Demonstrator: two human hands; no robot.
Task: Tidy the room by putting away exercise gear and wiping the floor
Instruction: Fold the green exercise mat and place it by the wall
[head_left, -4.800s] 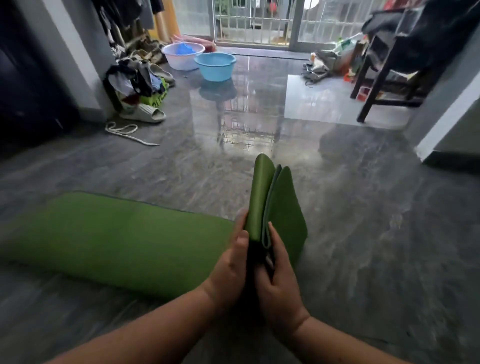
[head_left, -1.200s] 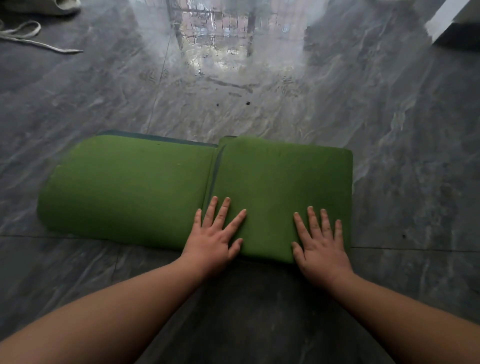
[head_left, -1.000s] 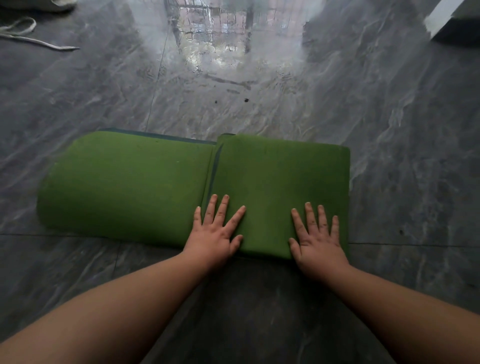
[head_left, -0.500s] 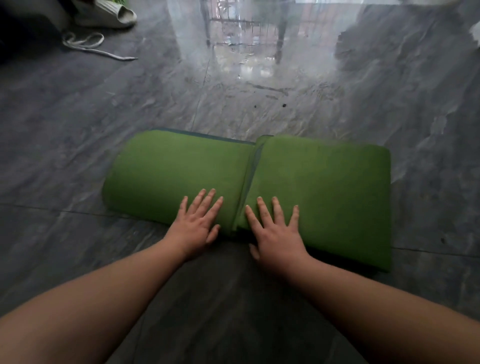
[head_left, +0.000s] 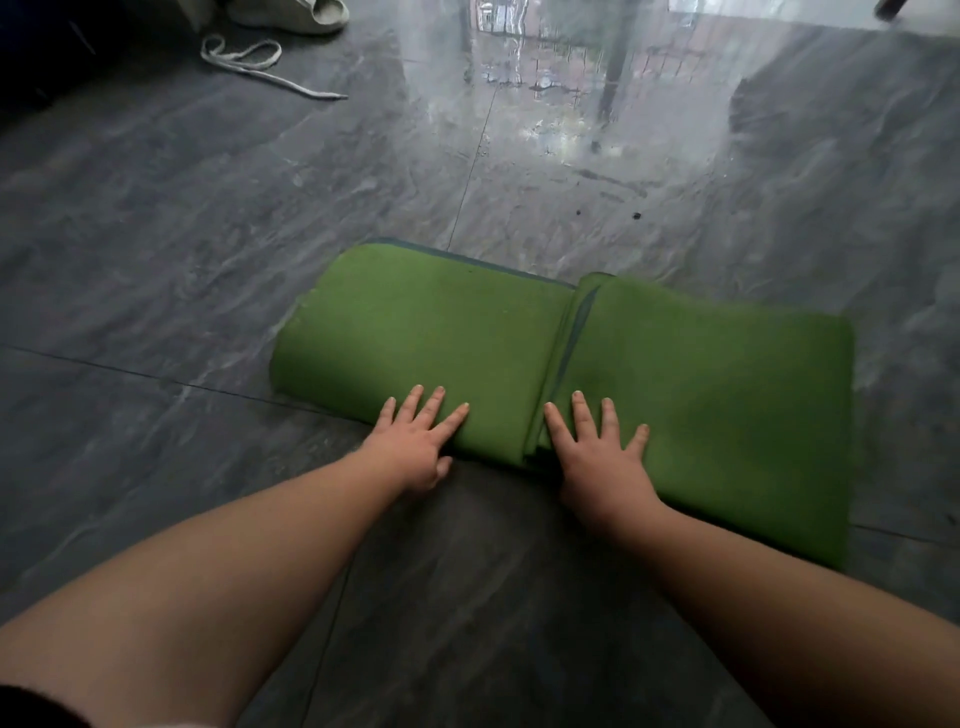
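Observation:
A green exercise mat lies partly folded on the grey marble floor, with a thicker folded stack on its right half. My left hand lies flat with spread fingers on the near edge of the thinner left part. Just right of the fold line, my right hand presses flat on the folded stack. Neither hand grips the mat.
A white cord lies on the floor at the far left, beside a pale slipper. The glossy floor further back reflects a window grille. A dark chair leg shows at the top right.
Since a second ago my right hand has slid left along the folded stack to the fold line. The view has shifted, so the mat now sits further right. Earlier I held the fold upright.

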